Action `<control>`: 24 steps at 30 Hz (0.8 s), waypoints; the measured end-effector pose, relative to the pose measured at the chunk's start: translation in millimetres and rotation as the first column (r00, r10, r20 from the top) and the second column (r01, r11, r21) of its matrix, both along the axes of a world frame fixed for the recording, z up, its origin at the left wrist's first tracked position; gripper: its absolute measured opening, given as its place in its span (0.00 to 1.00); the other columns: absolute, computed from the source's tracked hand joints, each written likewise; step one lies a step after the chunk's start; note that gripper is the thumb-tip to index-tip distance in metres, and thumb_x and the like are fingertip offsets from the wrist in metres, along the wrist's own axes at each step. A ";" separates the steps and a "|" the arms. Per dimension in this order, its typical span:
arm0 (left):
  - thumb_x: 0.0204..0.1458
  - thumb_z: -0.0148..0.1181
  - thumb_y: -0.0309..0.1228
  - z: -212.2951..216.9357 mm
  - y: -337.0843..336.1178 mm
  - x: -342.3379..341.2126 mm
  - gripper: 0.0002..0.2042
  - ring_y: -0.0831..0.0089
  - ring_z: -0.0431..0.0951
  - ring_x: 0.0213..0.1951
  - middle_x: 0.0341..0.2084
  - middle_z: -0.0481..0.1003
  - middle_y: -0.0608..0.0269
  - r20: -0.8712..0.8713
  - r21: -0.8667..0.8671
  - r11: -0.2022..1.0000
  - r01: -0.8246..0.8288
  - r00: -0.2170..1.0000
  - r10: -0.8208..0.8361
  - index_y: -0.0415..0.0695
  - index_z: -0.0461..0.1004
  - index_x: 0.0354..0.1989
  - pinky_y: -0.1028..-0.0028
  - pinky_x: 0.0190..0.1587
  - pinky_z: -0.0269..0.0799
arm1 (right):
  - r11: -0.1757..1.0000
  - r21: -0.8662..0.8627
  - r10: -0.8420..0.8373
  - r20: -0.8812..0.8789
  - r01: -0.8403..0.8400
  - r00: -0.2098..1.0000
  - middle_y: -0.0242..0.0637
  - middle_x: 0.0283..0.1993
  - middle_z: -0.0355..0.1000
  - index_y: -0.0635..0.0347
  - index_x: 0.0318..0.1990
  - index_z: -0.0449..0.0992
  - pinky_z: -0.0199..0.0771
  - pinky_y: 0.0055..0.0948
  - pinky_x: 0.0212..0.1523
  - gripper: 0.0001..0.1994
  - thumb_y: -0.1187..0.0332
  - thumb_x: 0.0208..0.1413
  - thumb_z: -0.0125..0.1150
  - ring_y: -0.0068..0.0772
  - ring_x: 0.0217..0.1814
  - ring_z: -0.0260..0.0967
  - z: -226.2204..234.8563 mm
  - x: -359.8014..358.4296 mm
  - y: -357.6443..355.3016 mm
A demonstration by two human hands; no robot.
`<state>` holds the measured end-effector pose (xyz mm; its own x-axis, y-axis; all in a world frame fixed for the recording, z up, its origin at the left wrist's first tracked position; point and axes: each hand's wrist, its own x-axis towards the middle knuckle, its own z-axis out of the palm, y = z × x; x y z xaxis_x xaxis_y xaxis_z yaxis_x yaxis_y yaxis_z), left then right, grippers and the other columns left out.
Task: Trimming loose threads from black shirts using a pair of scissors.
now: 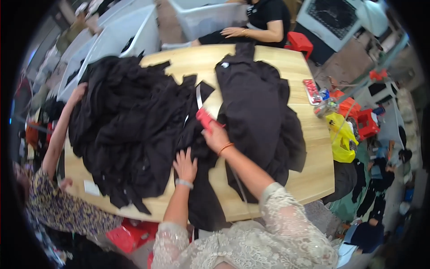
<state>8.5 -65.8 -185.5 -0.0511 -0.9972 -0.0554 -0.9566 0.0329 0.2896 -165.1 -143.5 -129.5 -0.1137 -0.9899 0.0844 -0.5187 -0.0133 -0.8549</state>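
My left hand [185, 165] lies flat, fingers spread, on a black garment [202, 197] that hangs over the near edge of the wooden table [313, 175]. My right hand [216, 134] grips a small red tool [205, 119] and holds it against the same garment beside a pale strip of tape. A big heap of black clothes [130, 130] lies to the left. A flatter stack of black garments [257, 107] lies to the right.
A person in a patterned sleeve [58, 206] at the left reaches an arm onto the heap. Another person in black [264, 22] sits at the far side. A red case [311, 91] and a yellow bag [342, 139] sit at the right edge. White bins [112, 40] stand at the back left.
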 end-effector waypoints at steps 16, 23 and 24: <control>0.46 0.60 0.23 20.4 208.8 18.6 0.23 0.47 0.67 0.46 0.43 0.64 0.44 -0.316 -0.029 0.971 -0.237 0.924 0.216 0.40 0.65 0.52 0.60 0.48 0.66 | 0.885 0.427 0.333 -0.300 -0.186 0.894 0.55 0.38 0.71 0.68 0.41 0.67 0.72 0.44 0.41 0.29 0.52 0.42 0.71 0.55 0.42 0.72 36.3 12.4 91.9; 0.42 0.51 0.18 -6.9 107.7 25.7 0.11 0.46 0.71 0.42 0.40 0.69 0.43 -0.307 -0.164 0.980 -0.114 0.950 0.059 0.36 0.73 0.36 0.59 0.42 0.71 | 0.928 0.300 0.318 -0.321 -0.223 0.892 0.57 0.44 0.69 0.63 0.46 0.66 0.70 0.49 0.48 0.19 0.64 0.48 0.62 0.60 0.46 0.70 -29.3 28.2 58.1; 0.43 0.52 0.18 -7.7 88.9 35.2 0.09 0.46 0.72 0.43 0.40 0.69 0.44 -0.251 -0.173 0.978 -0.116 0.966 0.070 0.35 0.73 0.34 0.60 0.43 0.71 | 0.940 0.283 0.283 -0.337 -0.190 0.898 0.55 0.43 0.71 0.63 0.44 0.68 0.70 0.48 0.49 0.17 0.65 0.48 0.62 0.58 0.46 0.70 -22.9 22.2 46.2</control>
